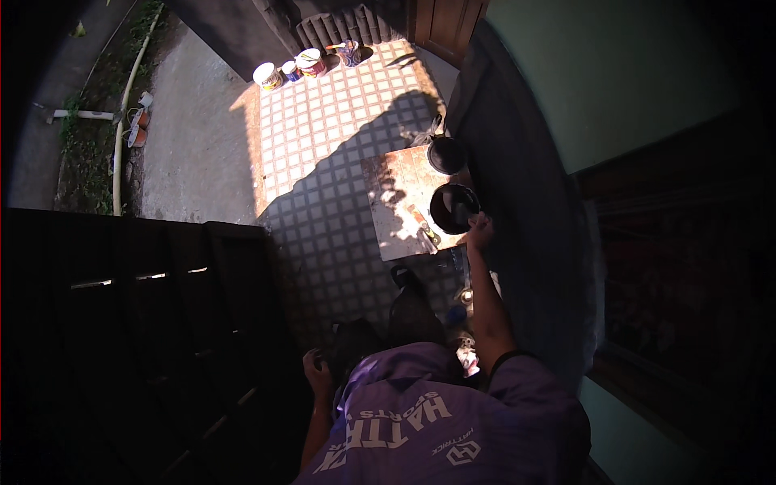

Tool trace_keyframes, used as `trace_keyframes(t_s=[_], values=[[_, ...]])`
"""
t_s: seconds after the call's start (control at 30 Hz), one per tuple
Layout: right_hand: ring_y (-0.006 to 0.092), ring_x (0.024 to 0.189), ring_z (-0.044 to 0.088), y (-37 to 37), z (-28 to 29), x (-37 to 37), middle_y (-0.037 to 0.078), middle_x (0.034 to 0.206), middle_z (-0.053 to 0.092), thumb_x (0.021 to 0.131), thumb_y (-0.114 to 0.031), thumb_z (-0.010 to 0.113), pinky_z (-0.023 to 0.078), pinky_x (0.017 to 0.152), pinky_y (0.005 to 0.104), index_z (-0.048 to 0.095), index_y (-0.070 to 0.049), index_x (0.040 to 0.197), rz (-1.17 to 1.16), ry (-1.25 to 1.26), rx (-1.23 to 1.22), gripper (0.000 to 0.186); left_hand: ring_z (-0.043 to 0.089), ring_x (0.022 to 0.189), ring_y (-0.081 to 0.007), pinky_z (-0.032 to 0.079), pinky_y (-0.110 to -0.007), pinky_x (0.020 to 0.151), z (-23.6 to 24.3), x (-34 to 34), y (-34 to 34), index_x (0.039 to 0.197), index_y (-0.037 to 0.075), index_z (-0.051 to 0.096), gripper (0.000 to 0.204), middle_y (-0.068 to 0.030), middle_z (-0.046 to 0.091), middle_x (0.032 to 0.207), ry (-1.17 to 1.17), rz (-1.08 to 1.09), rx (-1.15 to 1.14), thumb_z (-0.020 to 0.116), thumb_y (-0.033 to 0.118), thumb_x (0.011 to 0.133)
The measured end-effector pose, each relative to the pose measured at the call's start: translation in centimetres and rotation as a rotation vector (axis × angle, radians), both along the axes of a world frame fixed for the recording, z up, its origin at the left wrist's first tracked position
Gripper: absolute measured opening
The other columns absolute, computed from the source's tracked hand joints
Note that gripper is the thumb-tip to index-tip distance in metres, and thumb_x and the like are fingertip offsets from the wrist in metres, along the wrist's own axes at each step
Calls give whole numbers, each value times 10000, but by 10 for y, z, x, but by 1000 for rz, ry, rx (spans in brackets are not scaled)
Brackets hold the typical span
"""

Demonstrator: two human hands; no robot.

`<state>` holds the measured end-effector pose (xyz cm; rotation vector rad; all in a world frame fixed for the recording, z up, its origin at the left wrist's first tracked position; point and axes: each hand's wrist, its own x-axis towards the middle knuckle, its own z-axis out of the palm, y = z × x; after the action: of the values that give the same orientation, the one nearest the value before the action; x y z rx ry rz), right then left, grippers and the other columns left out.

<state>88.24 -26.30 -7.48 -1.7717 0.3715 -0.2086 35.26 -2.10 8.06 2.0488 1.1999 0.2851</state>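
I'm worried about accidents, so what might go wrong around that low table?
The black bowl sits by the right edge of the low table, the right hand at its rim: a nudge might tip it. The dark container just beyond it, near the far corner, could be bumped too.

We look down from the wearer's head, through the left of two fisheye cameras worn side by side, upright and unmirrored. Nearest to us, the purple shirt (517, 420) spreads along the lower edge, seen from above; beyond it our view tilts forward over the low board (396, 226), farther off, and the tiled floor (299, 145), out to the small, distant buckets (309, 65). We take in a wide sweep, with straight edges bowing toward the rim and darkness rounding the corners.
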Motion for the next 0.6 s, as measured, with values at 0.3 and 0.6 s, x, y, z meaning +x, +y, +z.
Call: trace_keyframes(t_s=[0.3,0.6], values=[[260,865,627,12,-157,46,171,987,653,925,-300,633,539,695,378,639,65,1022,-56,162,-140,377,597,1033,-298,497,-379,871,-29,-31,-23,1111,-5,595,379,-164,573,1125,102,7,-158,548,-63,739],[264,943,671,-8,-36,34,184,934,674,986,-353,503,541,709,352,620,92,968,60,173,46,461,611,1008,-283,495,-362,867,8,-11,-30,1129,-3,589,379,-151,575,1110,108,114,-158,527,-65,760]])
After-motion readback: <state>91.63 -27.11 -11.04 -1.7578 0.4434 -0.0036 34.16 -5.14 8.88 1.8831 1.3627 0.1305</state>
